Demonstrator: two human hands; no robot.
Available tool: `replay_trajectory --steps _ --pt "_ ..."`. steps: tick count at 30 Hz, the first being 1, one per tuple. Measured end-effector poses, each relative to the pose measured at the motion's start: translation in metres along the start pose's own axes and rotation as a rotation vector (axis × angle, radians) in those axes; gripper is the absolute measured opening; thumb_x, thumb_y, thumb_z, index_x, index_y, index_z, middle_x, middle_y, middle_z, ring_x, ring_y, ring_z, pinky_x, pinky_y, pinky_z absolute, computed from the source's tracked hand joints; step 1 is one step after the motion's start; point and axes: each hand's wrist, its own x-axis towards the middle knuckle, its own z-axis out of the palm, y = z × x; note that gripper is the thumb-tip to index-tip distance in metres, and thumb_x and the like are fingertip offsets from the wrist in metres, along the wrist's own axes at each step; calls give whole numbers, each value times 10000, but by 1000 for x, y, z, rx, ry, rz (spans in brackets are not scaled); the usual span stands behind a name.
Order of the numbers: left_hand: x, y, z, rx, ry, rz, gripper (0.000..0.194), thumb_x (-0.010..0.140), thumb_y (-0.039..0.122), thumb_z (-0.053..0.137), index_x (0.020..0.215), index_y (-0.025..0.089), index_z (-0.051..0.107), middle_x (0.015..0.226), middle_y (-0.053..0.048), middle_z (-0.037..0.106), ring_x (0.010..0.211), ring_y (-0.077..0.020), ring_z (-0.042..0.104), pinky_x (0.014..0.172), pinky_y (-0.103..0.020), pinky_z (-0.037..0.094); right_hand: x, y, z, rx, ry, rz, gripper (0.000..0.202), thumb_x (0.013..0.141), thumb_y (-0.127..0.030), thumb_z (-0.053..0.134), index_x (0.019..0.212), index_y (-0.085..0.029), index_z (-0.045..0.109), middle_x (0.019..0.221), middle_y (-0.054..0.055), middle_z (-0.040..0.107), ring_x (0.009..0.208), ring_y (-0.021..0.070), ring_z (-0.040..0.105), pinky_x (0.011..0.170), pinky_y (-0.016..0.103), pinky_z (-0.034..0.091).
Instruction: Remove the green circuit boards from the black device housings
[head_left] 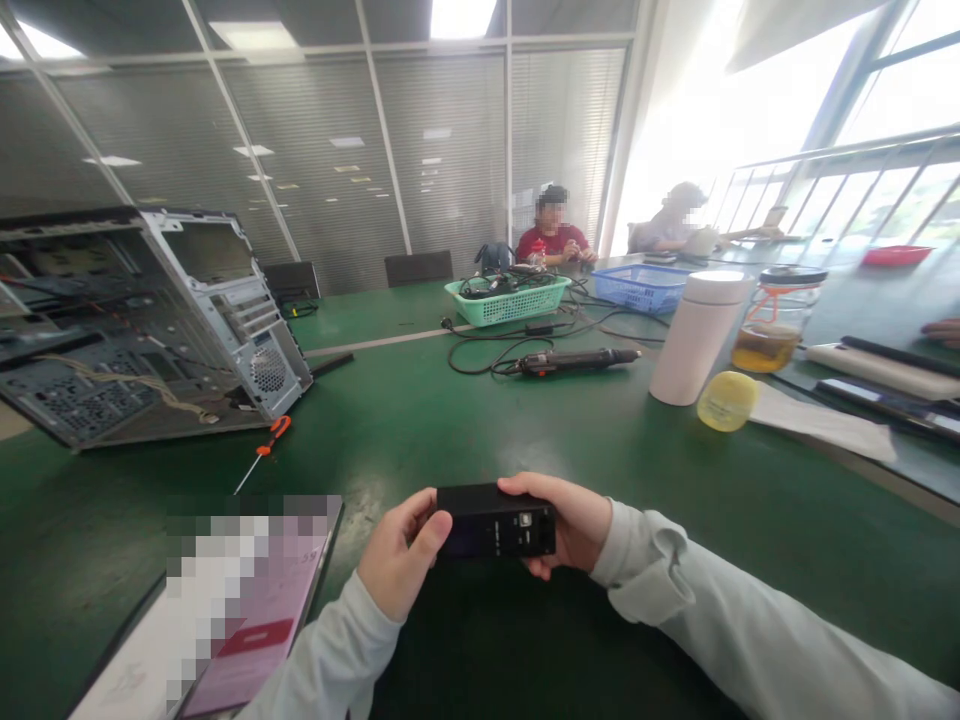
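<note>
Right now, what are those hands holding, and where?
A black box-shaped device: left hand at its left end, right hand at its right.

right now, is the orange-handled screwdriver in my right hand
No, the right hand holds a black rectangular box, while the screwdriver lies on the green table.

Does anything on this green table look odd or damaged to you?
The computer case at left looks odd: its side is open, with cables exposed, as if partly dismantled. I see no spill or clear damage.
</note>
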Motion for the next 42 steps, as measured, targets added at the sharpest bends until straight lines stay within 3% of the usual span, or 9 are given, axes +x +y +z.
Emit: replay_trajectory --steps 3,5,10,15,20,24,27,31,42 --pt "2 -8 0 -68 76 -125 605 692 736 464 506 171 570 406 3 476 385 -108 417 390 -226 307 -1 -1 2 178 -319 246 540 912 -472 33 712 -156 423 430 23 435 324 120 441 307 172 320" --pt "3 -13 1 -137 60 -238 660 674 785 391 417 186 498 327 20 394 328 -92 361 365 -226 268 -1 -1 5 233 -487 249 596 887 -456 -83 705 -169 407 391 24 401 278 121 370 272 171 256" --pt "5 -18 4 -248 -28 -279 651 671 768 392 399 186 500 291 26 366 295 -88 341 340 -234 254 -1 -2 8 271 -604 206 593 880 -419 -112 724 -166 401 390 24 392 279 99 321 277 150 225" --pt "9 -11 2 -295 11 -246 639 704 744 400 436 174 504 293 32 356 320 -89 368 386 -229 313 2 2 7 113 -247 78 512 938 -471 64 784 -140 424 489 11 469 369 87 463 380 154 371" --pt "9 -2 5 -262 87 -220 624 607 683 586 933 151 607 615 -5 611 467 -142 530 429 -247 402 7 6 4 -153 183 -307 353 811 -491 538 934 -178 433 643 -20 523 511 114 538 449 182 403" --pt "0 0 12 -58 148 14 485 747 423 617 1167 199 523 971 -56 621 752 -175 598 562 -245 449 2 8 -2 -558 378 -754 254 839 -394 552 964 -173 549 863 30 557 744 138 537 605 227 439" --pt "-1 -2 14 1 169 137 395 765 333 603 1126 208 502 1054 -65 578 933 -207 576 683 -267 470 -1 10 -8 -927 422 -1005 293 833 -284 603 1100 -184 533 1033 54 548 921 175 521 789 295 448" --pt "0 -6 13 43 185 250 343 747 276 614 1050 219 463 1073 -69 556 998 -223 562 803 -322 460 2 11 -12 -1020 449 -1070 499 738 -241 740 1160 -183 479 1086 57 538 1002 191 514 870 314 435" --pt "1 5 10 -57 169 142 266 743 315 638 951 188 531 1138 -118 616 1049 -251 583 798 -329 488 -6 4 -12 -1126 458 -1136 325 822 -190 639 1111 -186 489 1089 57 525 1003 200 475 868 333 426"
